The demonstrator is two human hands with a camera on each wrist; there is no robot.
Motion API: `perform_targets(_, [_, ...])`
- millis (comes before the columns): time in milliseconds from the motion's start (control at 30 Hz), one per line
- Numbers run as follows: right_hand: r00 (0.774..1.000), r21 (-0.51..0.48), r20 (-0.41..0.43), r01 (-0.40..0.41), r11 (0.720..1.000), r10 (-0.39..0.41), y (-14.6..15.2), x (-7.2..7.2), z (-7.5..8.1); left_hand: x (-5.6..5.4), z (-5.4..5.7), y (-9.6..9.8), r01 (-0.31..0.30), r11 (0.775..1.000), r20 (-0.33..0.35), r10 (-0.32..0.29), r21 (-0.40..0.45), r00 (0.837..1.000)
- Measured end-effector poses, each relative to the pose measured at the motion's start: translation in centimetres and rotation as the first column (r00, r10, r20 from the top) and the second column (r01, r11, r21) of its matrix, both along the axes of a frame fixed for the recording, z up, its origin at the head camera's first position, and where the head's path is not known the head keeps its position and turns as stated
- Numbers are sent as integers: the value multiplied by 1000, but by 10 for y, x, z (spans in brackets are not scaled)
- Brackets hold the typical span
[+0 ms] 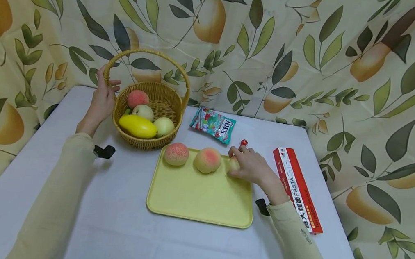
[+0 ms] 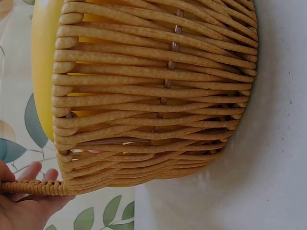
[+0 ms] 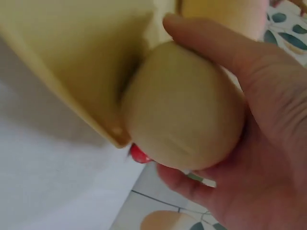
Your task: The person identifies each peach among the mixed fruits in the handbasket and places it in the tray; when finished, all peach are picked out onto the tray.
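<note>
My left hand point(image 1: 103, 100) is at the left side of the wicker basket point(image 1: 143, 142), holding its arched handle point(image 2: 36, 188) between thumb and fingers. In the basket lie a pink peach point(image 1: 137, 98), a long yellow fruit point(image 1: 139, 127) and two pale round fruits point(image 1: 164, 126). My right hand point(image 1: 250, 165) grips a pale yellow round fruit point(image 3: 182, 108) at the far right corner of the yellow tray point(image 1: 201, 199). The right wrist view shows thumb and fingers around it. Two pink-topped peaches, one at the left point(image 1: 176, 154) and one in the middle point(image 1: 207, 160), rest along the tray's far edge.
Behind the tray lies a teal candy bag point(image 1: 213, 124). A small red object point(image 1: 244, 142) sits just beyond my right hand. On the right, a red and white pasta box point(image 1: 298, 191) lies slanted on the white tablecloth point(image 1: 117, 228). A fruit-patterned curtain hangs behind.
</note>
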State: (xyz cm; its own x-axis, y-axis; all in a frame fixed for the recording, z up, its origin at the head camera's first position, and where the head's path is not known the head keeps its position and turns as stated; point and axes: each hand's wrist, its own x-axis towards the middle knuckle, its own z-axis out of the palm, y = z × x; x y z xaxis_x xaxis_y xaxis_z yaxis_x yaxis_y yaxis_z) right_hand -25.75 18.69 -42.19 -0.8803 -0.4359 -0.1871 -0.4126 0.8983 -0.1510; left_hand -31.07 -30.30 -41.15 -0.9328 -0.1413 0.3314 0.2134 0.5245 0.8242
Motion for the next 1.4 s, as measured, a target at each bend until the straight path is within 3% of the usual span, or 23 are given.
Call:
perform_targets(100, [996, 25, -86, -12, 1000, 14, -2, 2, -3, 1, 0, 0, -2, 1000, 9, 2, 2, 1000])
perform_targets(200, [994, 36, -109, -9, 999, 13, -3, 4, -4, 0, -1, 0, -5, 1000, 5, 5, 7, 1000])
perform_targets(467, [999, -6, 20, -32, 999, 32, 3, 9, 6, 1, -1, 0, 7, 1000, 27, -8, 26, 1000])
perform_targets(567, [998, -33, 19, -56, 998, 57, 5, 12, 7, 3, -2, 1, 18, 999, 38, -19, 28, 999])
perform_targets(667, [995, -93, -69, -73, 993, 67, 0, 14, 12, 2, -2, 1, 22, 999, 24, -22, 24, 999])
perform_targets(767, [970, -150, -231, -113, 982, 76, -13, 12, 20, 1, -2, 0, 18, 1000, 7, -18, 11, 1000])
perform_targets(900, [912, -164, -390, -208, 964, 131, -44, 7, 38, 0, -1, -1, 10, 1000, -4, -10, 2, 1000])
perform_targets(1067, [846, -36, -451, -336, 941, 285, -91, -7, 57, -5, 10, 3, 14, 1000, -11, -15, -11, 1000])
perform_targets(1233, [829, 119, -343, -428, 896, 441, -160, -28, 61, 2, 3, 5, 37, 999, 7, -37, -35, 999])
perform_targets(1400, [830, 206, -188, -490, 847, 525, -240, -68, 62, 5, -3, 7, 40, 999, -3, -40, -34, 999])
